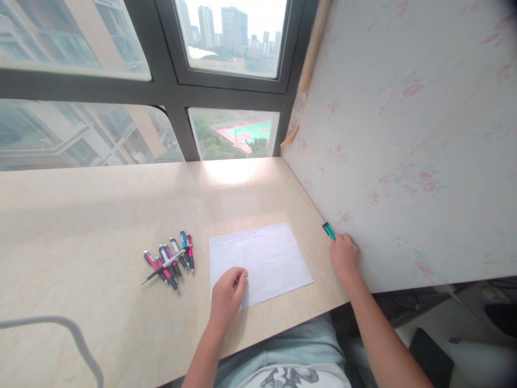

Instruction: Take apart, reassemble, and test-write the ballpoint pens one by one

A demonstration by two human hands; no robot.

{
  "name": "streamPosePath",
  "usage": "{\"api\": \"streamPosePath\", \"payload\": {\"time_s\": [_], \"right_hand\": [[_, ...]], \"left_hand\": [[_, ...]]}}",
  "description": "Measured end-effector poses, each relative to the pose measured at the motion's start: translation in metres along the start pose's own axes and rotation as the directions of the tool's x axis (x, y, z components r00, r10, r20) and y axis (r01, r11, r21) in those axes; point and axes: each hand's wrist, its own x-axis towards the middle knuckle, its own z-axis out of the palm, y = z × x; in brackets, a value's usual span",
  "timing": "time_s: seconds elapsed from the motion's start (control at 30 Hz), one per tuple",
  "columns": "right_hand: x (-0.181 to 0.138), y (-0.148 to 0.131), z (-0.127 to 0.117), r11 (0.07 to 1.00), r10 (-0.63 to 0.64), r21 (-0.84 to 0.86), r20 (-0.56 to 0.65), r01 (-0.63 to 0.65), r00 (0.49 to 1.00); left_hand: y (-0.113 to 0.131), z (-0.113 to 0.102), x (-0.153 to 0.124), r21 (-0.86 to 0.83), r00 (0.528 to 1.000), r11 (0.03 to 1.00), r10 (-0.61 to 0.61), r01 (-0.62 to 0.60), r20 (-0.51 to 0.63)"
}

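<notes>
A white sheet of paper lies in front of me, with a few lines of handwriting along its far edge. My left hand rests over its near left part, fingers curled in and no object showing in them. At the foot of the wall on the right, my right hand is closed around the near ends of green pens. Their dark far ends stick out beyond the fingers; the rest is hidden by the hand. Left of the paper lies a loose pile of several pens, pink, silver, purple and blue, some crossing over others.
The pale tabletop runs back to a dark-framed window. A flowered wall borders the table on the right. A grey cable or tube curves over the near left corner. The table's front edge is close to my lap.
</notes>
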Motion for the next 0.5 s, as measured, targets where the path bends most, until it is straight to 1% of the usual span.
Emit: {"api": "streamPosePath", "payload": {"time_s": [0.1,0.17,0.23,0.33,0.4,0.5], "right_hand": [[-0.01,-0.003,0.0,0.998,-0.041,0.043,-0.047,0.043,0.998],[-0.022,-0.011,0.003,0.98,-0.129,0.137,-0.109,0.144,0.986],[-0.036,-0.025,0.007,0.926,-0.255,0.248,-0.145,0.285,0.956],[-0.06,-0.055,0.01,0.81,-0.381,0.404,-0.19,0.425,0.905],[-0.075,-0.075,0.01,0.74,-0.444,0.459,-0.215,0.491,0.87],[-0.092,-0.098,0.01,0.702,-0.489,0.466,-0.234,0.539,0.84]], "left_hand": [[0.001,0.002,0.0,0.042,1.0,0.999,0.032,-0.031,-0.001],[0.002,0.003,-0.001,0.078,0.998,0.995,0.06,-0.06,-0.004],[0.004,0.004,-0.001,0.111,0.996,0.99,0.088,-0.087,-0.004],[0.006,0.005,-0.002,0.158,0.993,0.981,0.115,-0.114,0.006],[0.008,0.006,-0.003,0.18,0.993,0.976,0.122,-0.121,0.01],[0.009,0.006,-0.004,0.178,0.993,0.977,0.116,-0.116,0.015]]}}
